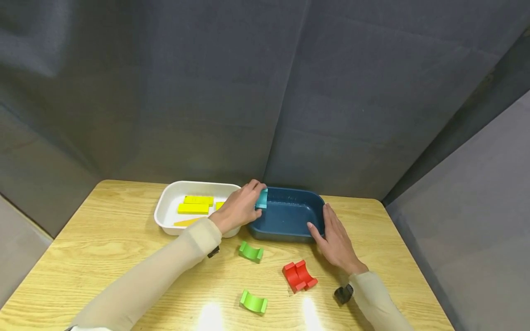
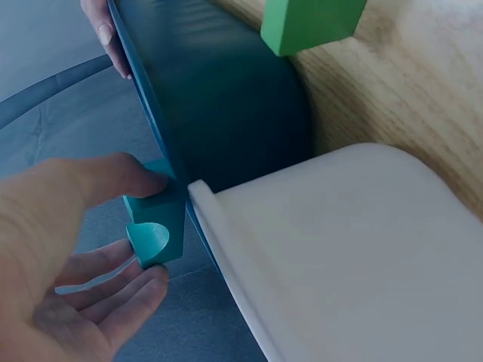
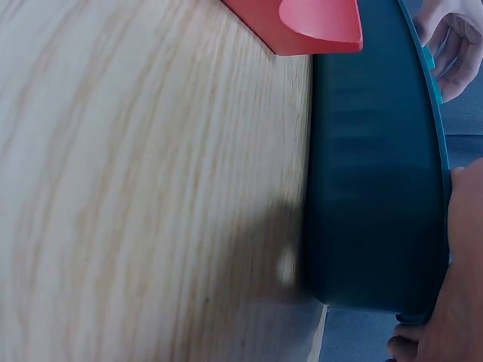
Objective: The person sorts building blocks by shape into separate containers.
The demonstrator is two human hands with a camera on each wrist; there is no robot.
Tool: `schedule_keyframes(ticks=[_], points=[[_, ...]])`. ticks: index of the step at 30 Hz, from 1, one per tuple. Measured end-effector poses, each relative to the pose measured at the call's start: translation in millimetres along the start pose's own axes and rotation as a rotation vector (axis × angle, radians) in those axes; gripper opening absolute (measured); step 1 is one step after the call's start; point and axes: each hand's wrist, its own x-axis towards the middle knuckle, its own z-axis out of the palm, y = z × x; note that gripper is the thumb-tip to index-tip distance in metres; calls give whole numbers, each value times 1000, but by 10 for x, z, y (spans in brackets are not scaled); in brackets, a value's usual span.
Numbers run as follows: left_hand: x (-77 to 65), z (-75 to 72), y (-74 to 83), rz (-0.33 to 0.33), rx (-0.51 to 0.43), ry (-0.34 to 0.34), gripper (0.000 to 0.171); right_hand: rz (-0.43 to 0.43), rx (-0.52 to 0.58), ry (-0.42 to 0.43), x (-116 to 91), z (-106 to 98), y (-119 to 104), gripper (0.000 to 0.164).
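Note:
My left hand (image 1: 241, 204) pinches a teal curved block (image 1: 262, 199) between thumb and fingers at the left end of the dark blue bin (image 1: 285, 220). In the left wrist view the teal block (image 2: 155, 245) shows a rounded hollow and sits by the bin's rim; whether it touches the rim I cannot tell. At the bin's right end my right hand (image 1: 336, 241) rests against the rim, fingers extended along the outside and thumb toward the front. In the right wrist view only part of the right hand (image 3: 464, 279) shows beside the bin wall (image 3: 377, 188).
A white bin (image 1: 165, 209) with several yellow blocks (image 1: 192, 209) stands left of the blue bin, partly behind my left arm. Two green curved blocks (image 1: 250, 252) and a red pair of curved blocks (image 1: 300, 276) lie on the wooden table (image 1: 165, 294) in front. Grey cloth (image 1: 207, 92) hangs behind.

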Motion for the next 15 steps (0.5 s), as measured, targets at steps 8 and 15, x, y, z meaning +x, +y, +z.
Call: schedule_keyframes(ticks=[8, 15], points=[[17, 25, -4, 23, 7, 31, 63, 1, -3, 3, 9, 4, -12, 90], [5, 27, -23, -15, 22, -33, 71, -7, 8, 4, 18, 2, -23, 89]])
